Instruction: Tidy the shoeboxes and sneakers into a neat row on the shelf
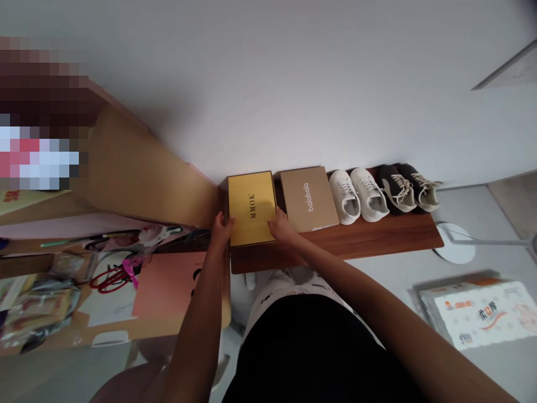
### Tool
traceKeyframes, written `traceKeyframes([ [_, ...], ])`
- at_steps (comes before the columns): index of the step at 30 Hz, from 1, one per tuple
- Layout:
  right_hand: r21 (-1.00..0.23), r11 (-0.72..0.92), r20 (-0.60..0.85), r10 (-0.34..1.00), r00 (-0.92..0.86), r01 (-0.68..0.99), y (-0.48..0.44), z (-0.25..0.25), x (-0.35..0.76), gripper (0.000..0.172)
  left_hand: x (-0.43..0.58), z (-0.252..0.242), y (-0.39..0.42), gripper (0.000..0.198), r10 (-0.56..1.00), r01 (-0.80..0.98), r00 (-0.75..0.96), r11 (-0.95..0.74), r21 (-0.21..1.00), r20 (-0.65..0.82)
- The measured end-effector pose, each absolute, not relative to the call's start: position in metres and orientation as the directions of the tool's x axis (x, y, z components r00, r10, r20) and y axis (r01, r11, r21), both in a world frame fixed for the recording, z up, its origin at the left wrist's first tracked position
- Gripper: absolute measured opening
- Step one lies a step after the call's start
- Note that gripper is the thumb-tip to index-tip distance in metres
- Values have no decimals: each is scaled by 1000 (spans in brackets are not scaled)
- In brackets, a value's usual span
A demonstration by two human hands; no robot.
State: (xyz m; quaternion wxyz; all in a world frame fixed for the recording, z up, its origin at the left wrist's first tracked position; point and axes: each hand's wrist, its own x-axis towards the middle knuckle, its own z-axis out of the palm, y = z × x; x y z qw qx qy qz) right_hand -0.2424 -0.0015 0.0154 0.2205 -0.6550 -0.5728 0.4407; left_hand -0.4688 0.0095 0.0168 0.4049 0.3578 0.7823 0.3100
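Observation:
A flat yellow box marked MMOK (251, 208) lies on a dark wooden shelf (373, 238), at the shelf's left end. My left hand (222, 230) grips the box's near left corner. My right hand (282, 225) presses on its near right corner, with the fingers over the top. Right of the box, touching it or nearly so, lies a tan balabala shoebox (309, 198). Beyond that stand a pair of white sneakers (358, 196) and a pair of dark sneakers with pale laces (409, 187).
A light wood panel (146, 173) rises left of the shelf. Below it, a desk holds a pink folder (168, 285), red cords (111, 278) and packets. A wrapped tissue pack (478, 313) lies on the floor at right, near a round white stand base (455, 243).

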Motion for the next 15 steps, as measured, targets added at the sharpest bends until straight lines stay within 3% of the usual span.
traceKeyframes([
  [8,-725,-475,-452,875,176,499,22,-5,-259,76,-467,1,20,65,813,185,-339,551,814,-474],
  [15,-743,-475,-438,878,194,471,18,-17,-263,74,-472,-21,20,71,774,137,-321,608,782,-545],
])
